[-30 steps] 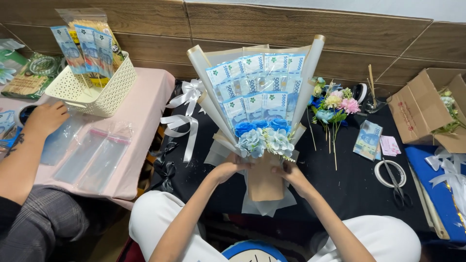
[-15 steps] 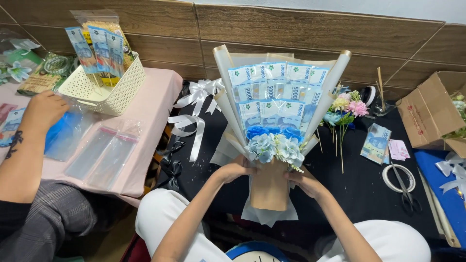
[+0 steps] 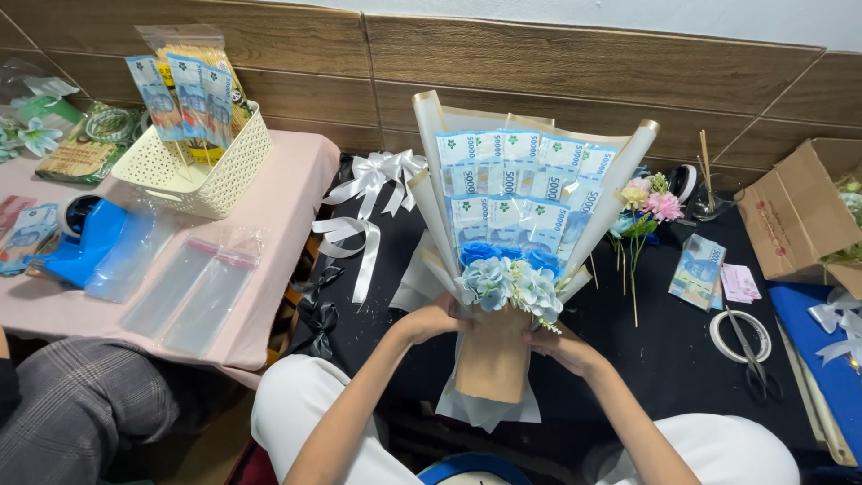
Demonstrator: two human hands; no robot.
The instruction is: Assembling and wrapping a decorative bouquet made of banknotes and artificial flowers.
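Bouquet (image 3: 508,235) of blue banknotes, cream wrap and pale blue hydrangeas, standing upright at centre over the black table (image 3: 664,359), leaning slightly toward one o'clock, filling more of the view than half a second ago and sitting a little further toward three o'clock. Looking steadier now, brown paper stem squarely between both palms, so the grip reads as settled. Left hand (image 3: 434,319) pressing in from nine o'clock, fingers curled and closed against the wrap just under the flowers. Right hand (image 3: 561,346) cupping from three o'clock, fingers closed around the brown paper. Pink table (image 3: 278,207) at nine o'clock, no longer showing the co-worker's hand that was resting there earlier. White basket (image 3: 193,171) of notes at ten o'clock. White ribbon (image 3: 368,193) lying just beside the wrap. Scissors (image 3: 750,355) across a tape ring at four o'clock.
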